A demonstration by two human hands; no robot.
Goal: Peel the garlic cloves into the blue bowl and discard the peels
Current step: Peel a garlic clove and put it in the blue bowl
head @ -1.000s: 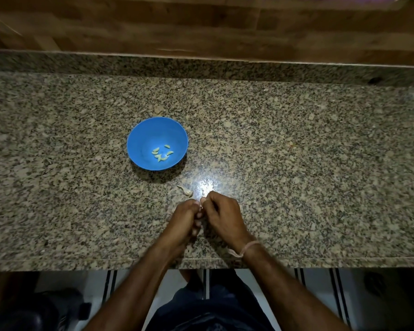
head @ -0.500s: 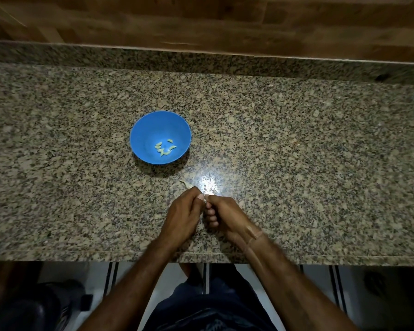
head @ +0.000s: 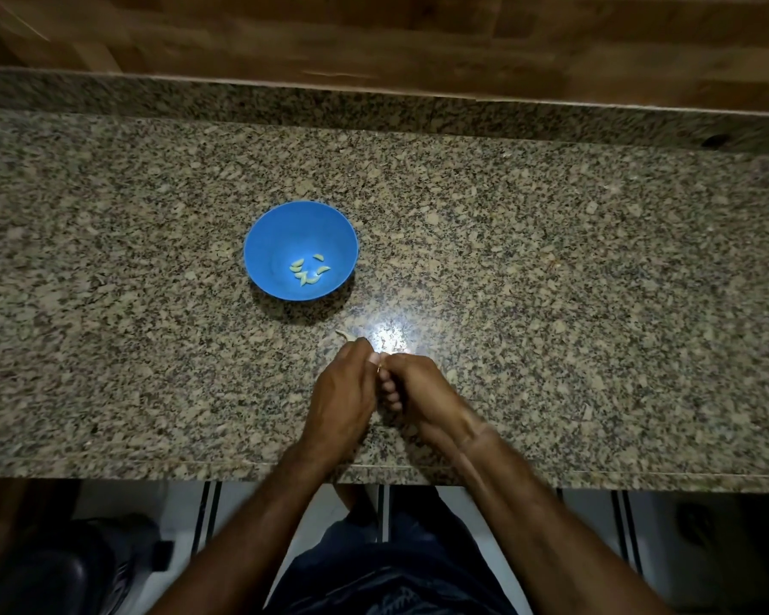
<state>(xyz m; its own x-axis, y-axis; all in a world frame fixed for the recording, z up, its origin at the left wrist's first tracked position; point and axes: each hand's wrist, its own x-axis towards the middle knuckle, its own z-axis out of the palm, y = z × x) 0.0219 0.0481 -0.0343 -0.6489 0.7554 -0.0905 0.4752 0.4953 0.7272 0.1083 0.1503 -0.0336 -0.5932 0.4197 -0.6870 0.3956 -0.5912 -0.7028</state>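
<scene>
A blue bowl (head: 285,228) stands on the granite counter (head: 551,281), with several peeled garlic cloves (head: 309,273) lying in its bottom. Nearer to me, my left hand (head: 342,392) and my right hand (head: 422,392) meet fingertip to fingertip just above the counter. Both pinch a small garlic clove (head: 380,365) between them; only a sliver of it shows. One more garlic clove (head: 345,335) lies on the counter, half hidden behind my left knuckles, between my hands and the bowl.
The counter's front edge (head: 596,477) runs just below my wrists. A granite upstand and a wooden wall (head: 374,33) close off the back. A dark object (head: 54,570) sits on the floor at the lower left.
My right wrist has turned so that the palm side shows more. Both hands stay together on the clove. The camera has shifted slightly.
</scene>
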